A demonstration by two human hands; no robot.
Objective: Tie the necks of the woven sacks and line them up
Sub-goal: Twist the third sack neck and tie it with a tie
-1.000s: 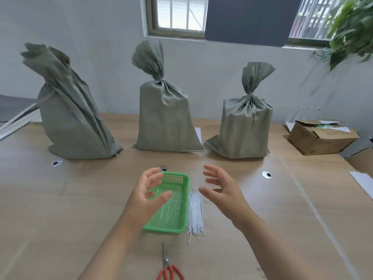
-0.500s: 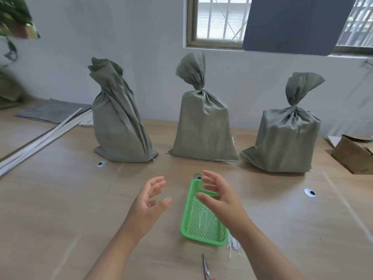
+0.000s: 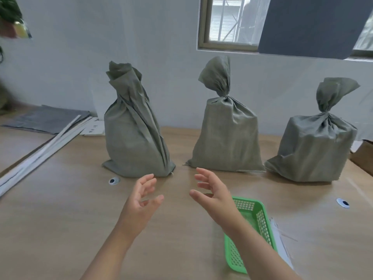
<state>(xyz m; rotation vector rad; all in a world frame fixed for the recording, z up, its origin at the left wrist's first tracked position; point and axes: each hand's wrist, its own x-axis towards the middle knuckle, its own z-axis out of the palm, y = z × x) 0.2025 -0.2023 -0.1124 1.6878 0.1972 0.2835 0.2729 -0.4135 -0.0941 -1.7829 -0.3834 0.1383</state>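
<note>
Reaching toward the untied left sack (image 3: pixel 135 134), left hand (image 3: pixel 141 201) and right hand (image 3: pixel 212 194) spread wide, gripping nothing, ready to gather its loose neck.

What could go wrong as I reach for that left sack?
1. The left sack is only twisted, with no tie visible at its neck; it may untwist or spill if jostled.
2. It leans and looks top-heavy, so the left hand or right hand could tip it.
3. The basket sits under the right forearm and might get knocked.

Right forearm hides part of green basket (image 3: pixel 260 217).
</note>
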